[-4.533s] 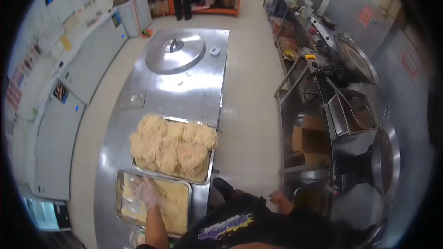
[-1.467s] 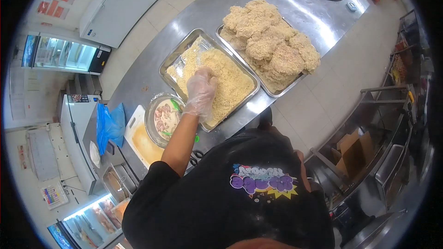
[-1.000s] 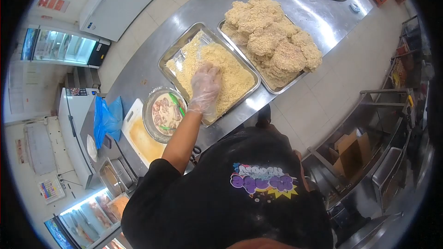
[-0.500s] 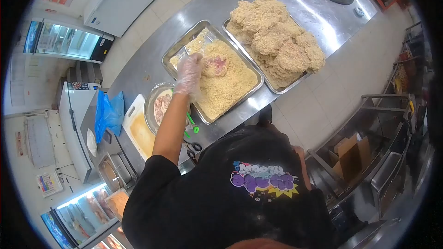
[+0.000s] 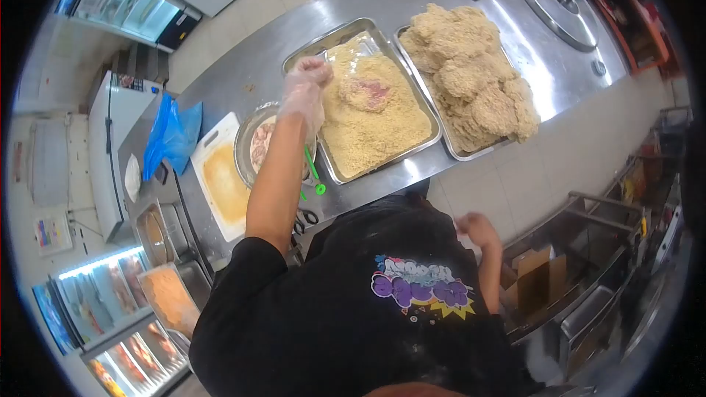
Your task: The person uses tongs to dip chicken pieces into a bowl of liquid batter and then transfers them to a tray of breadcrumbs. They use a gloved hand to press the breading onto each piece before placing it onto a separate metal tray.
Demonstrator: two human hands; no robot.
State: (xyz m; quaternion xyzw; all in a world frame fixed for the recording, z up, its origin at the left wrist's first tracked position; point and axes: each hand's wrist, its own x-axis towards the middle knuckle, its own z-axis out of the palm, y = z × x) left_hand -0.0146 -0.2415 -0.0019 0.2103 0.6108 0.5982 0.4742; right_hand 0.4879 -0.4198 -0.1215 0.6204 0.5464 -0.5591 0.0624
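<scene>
My left hand [image 5: 304, 87], in a clear plastic glove, is closed above the left edge of a metal tray [image 5: 437, 131]. Whatever its fingers may hold is hidden. Pale yellow breadcrumbs [image 5: 375, 136] fill the tray, and a pinkish piece of raw meat [image 5: 370, 93], partly coated, lies on them. Near the tray's far end something clear and shiny [image 5: 360, 48] sits among the crumbs. My right hand [image 5: 478, 229], bare, hangs away from the table at my right side, fingers loosely bent and apart, with nothing visible in them.
Right of the crumbs, a second tray carries a high pile of breaded pieces [image 5: 478, 73]. A bowl of raw meat [image 5: 261, 143], a stained cutting board [image 5: 224, 184], scissors [image 5: 305, 217] and a blue bag [image 5: 180, 136] stand to the left. A round lid [image 5: 557, 4] lies far right.
My left hand has drawn back from over the crumbs to the tray's left edge. My right hand has come out from beside my body into fuller view. The camera view has shifted.
</scene>
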